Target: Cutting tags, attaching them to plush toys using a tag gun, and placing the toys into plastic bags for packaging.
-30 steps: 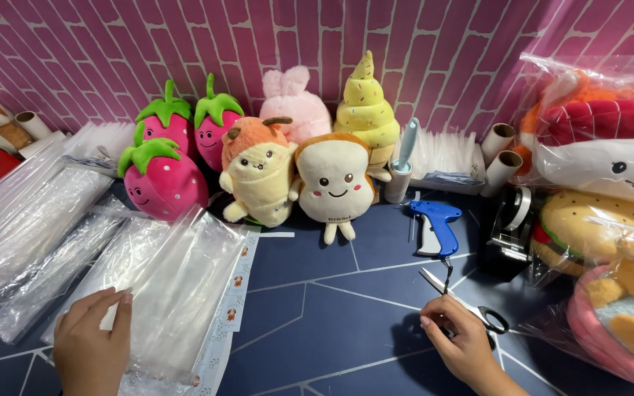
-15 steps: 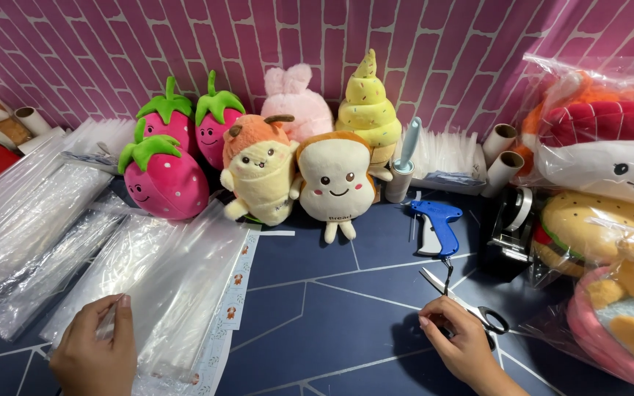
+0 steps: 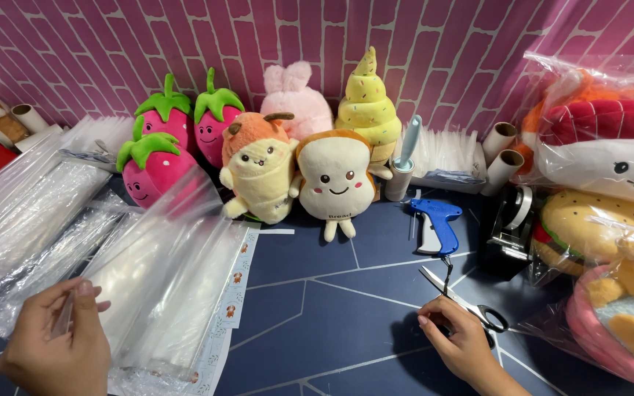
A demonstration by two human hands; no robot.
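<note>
My left hand (image 3: pixel 60 345) pinches the near edge of a clear plastic bag (image 3: pixel 163 271) and lifts it off a stack of such bags at the lower left; the bag's far end rises in front of a strawberry plush (image 3: pixel 148 172). My right hand (image 3: pixel 460 345) rests on the dark blue tabletop at the lower right, fingers curled beside a pair of scissors (image 3: pixel 471 304) and touching them near the handles. A blue tagging gun (image 3: pixel 434 224) lies just beyond the scissors.
A row of plush toys stands at the back: strawberries, an orange-capped plush (image 3: pixel 258 176), a toast plush (image 3: pixel 335 176), a pink bunny (image 3: pixel 295 99), a yellow swirl (image 3: pixel 368 103). Bagged plush toys (image 3: pixel 610 161) pile up at the right beside a tape dispenser (image 3: pixel 511 227). More bag stacks (image 3: pixel 23 213) lie at the left.
My left hand has closed on the top bag's edge and raised it, so the bag now stands up off the stack. My right hand has stayed by the scissors.
</note>
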